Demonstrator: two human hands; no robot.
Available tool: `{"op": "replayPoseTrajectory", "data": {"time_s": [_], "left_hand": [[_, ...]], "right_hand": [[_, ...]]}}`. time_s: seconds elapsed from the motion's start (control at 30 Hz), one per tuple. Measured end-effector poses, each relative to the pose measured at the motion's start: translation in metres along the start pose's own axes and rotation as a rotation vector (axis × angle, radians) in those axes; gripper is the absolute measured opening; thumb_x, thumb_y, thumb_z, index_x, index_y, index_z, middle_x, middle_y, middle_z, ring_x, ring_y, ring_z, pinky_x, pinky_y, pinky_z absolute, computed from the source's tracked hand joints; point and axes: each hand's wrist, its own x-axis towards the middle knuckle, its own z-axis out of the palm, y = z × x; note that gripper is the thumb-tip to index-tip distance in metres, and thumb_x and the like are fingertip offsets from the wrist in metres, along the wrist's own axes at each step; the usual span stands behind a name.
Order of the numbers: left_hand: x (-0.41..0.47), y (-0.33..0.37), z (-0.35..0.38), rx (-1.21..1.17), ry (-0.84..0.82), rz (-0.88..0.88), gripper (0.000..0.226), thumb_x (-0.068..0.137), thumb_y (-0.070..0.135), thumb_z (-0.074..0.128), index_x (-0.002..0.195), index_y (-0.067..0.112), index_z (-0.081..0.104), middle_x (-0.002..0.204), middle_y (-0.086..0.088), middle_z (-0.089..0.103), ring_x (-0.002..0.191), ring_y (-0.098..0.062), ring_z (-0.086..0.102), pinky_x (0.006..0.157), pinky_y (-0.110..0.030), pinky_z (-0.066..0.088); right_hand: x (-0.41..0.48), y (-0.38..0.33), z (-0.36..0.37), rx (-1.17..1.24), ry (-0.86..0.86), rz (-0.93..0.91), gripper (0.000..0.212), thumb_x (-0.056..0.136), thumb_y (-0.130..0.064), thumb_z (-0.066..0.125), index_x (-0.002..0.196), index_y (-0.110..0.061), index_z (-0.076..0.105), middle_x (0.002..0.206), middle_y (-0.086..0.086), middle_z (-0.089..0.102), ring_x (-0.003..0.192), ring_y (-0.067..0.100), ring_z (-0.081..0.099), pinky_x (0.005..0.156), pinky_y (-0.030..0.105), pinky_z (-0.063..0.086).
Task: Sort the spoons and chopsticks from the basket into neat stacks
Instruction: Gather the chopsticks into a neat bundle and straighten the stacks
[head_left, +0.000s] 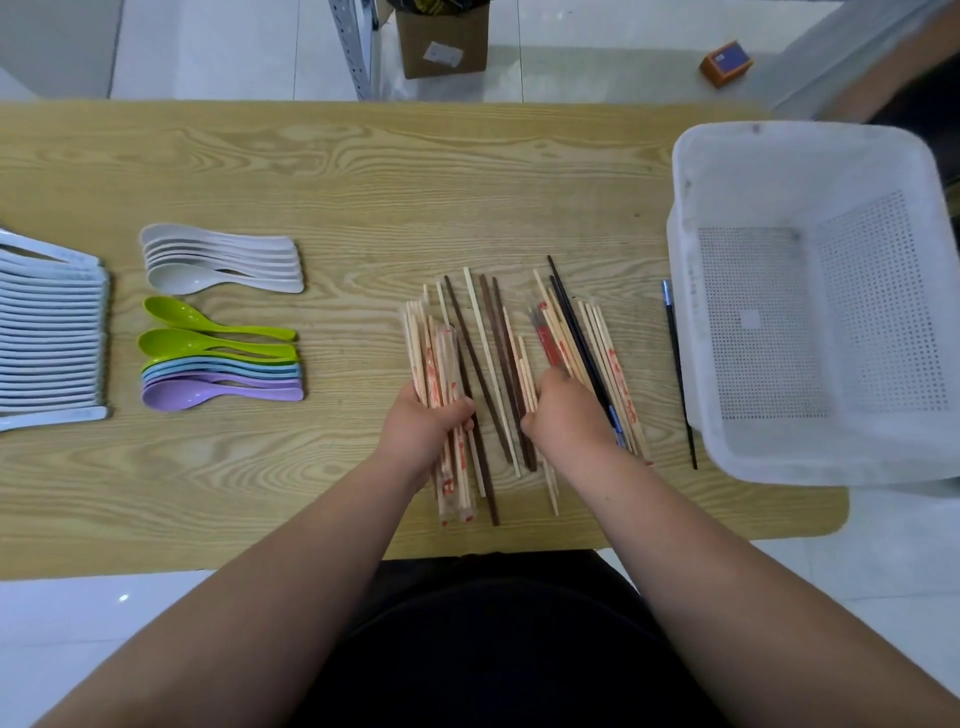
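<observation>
Pale wooden chopsticks (519, 364) lie fanned mid-frame on the counter (337, 171); your left hand (428, 426) grip is closed round a bundle, your right hand (563, 415) pinches others, so loose dark ones may roll off the near edge.

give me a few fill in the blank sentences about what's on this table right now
1. The white plastic basket at the right end of the table holds ____ utensils.
2. The left hand grips a bundle of ____ chopsticks.
3. The purple spoon lies nearest the person, in front of the ____ spoons.
4. A lone dark chopstick lies between the basket and the ____ hand.

Missing words: no; pale wooden; blue; right
</observation>
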Motion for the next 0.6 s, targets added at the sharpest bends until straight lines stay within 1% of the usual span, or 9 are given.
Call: {"op": "replayPoseTrajectory", "data": {"time_s": [0.07, 0.1, 0.2, 0.27, 0.37, 0.47, 0.53, 0.57, 0.6], "left_hand": [[-0.001, 0.000, 0.002, 0.039, 0.022, 0.010, 0.032, 0.079, 0.017, 0.082, 0.106, 0.017, 0.065, 0.091, -0.006, 0.076, 0.082, -0.022, 0.075, 0.081, -0.044, 0.061], [-0.002, 0.000, 0.003, 0.067, 0.034, 0.011, 0.033, 0.078, 0.019, 0.082, 0.107, 0.018, 0.065, 0.092, -0.004, 0.076, 0.083, -0.021, 0.075, 0.081, -0.043, 0.061], [-0.003, 0.004, 0.006, 0.128, 0.046, 0.031, 0.034, 0.075, 0.020, 0.083, 0.105, 0.018, 0.066, 0.092, -0.002, 0.075, 0.084, -0.020, 0.073, 0.081, -0.039, 0.061], [-0.003, 0.009, 0.009, 0.175, 0.027, 0.042, 0.036, 0.071, 0.021, 0.083, 0.104, 0.018, 0.067, 0.091, -0.001, 0.076, 0.084, -0.020, 0.073, 0.078, -0.037, 0.060], [-0.003, 0.015, 0.009, 0.173, -0.033, 0.053, 0.043, 0.067, 0.023, 0.084, 0.106, 0.018, 0.067, 0.093, -0.003, 0.076, 0.085, -0.020, 0.074, 0.079, -0.038, 0.061], [-0.005, 0.016, 0.003, 0.081, -0.077, 0.066, 0.054, 0.061, 0.025, 0.084, 0.111, 0.017, 0.065, 0.098, -0.004, 0.076, 0.090, -0.022, 0.074, 0.085, -0.043, 0.060], [-0.008, 0.016, 0.001, 0.038, -0.110, 0.075, 0.051, 0.066, 0.022, 0.085, 0.113, 0.017, 0.064, 0.100, -0.004, 0.076, 0.093, -0.023, 0.074, 0.088, -0.045, 0.059], [-0.009, 0.016, 0.001, 0.006, -0.137, 0.081, 0.046, 0.071, 0.018, 0.085, 0.112, 0.017, 0.064, 0.101, -0.006, 0.076, 0.095, -0.025, 0.073, 0.089, -0.046, 0.059], [-0.011, 0.016, 0.002, -0.042, -0.166, 0.084, 0.039, 0.078, 0.012, 0.082, 0.112, 0.016, 0.063, 0.102, -0.008, 0.076, 0.096, -0.028, 0.073, 0.090, -0.047, 0.058]], "right_hand": [[0.000, -0.002, 0.000, 0.022, -0.021, 0.027, 0.020, 0.091, -0.023, 0.068, 0.105, -0.015, 0.057, 0.093, 0.002, 0.060, 0.081, 0.022, 0.060, 0.062, 0.031, 0.046], [-0.001, -0.004, 0.001, 0.006, -0.024, 0.028, 0.018, 0.091, -0.024, 0.068, 0.103, -0.016, 0.058, 0.092, 0.001, 0.058, 0.081, 0.022, 0.059, 0.062, 0.031, 0.045], [-0.003, -0.008, 0.006, -0.045, 0.006, 0.002, 0.017, 0.093, -0.019, 0.063, 0.109, -0.017, 0.057, 0.090, -0.001, 0.054, 0.079, 0.021, 0.056, 0.058, 0.030, 0.040], [-0.004, -0.012, 0.008, -0.035, 0.003, 0.022, 0.019, 0.094, -0.017, 0.062, 0.112, -0.016, 0.056, 0.088, -0.001, 0.056, 0.077, 0.021, 0.056, 0.054, 0.029, 0.037], [-0.005, -0.010, 0.005, 0.052, -0.021, 0.088, 0.023, 0.092, -0.023, 0.067, 0.112, -0.017, 0.058, 0.091, 0.000, 0.061, 0.079, 0.021, 0.060, 0.055, 0.029, 0.040], [-0.007, -0.002, -0.002, 0.275, -0.030, 0.116, 0.028, 0.089, -0.027, 0.071, 0.114, -0.017, 0.063, 0.094, -0.004, 0.063, 0.079, 0.014, 0.060, 0.059, 0.026, 0.041], [-0.012, 0.000, -0.008, 0.503, -0.074, 0.082, 0.031, 0.087, -0.029, 0.075, 0.114, -0.019, 0.064, 0.095, -0.008, 0.064, 0.082, 0.008, 0.062, 0.062, 0.022, 0.049], [-0.016, -0.002, -0.010, 0.611, -0.103, 0.054, 0.031, 0.085, -0.030, 0.077, 0.111, -0.021, 0.064, 0.096, -0.008, 0.066, 0.085, 0.010, 0.066, 0.068, 0.026, 0.056], [-0.019, -0.005, -0.010, 0.692, -0.124, 0.029, 0.029, 0.083, -0.030, 0.079, 0.106, -0.022, 0.064, 0.098, -0.005, 0.069, 0.088, 0.013, 0.069, 0.076, 0.034, 0.060]]}}
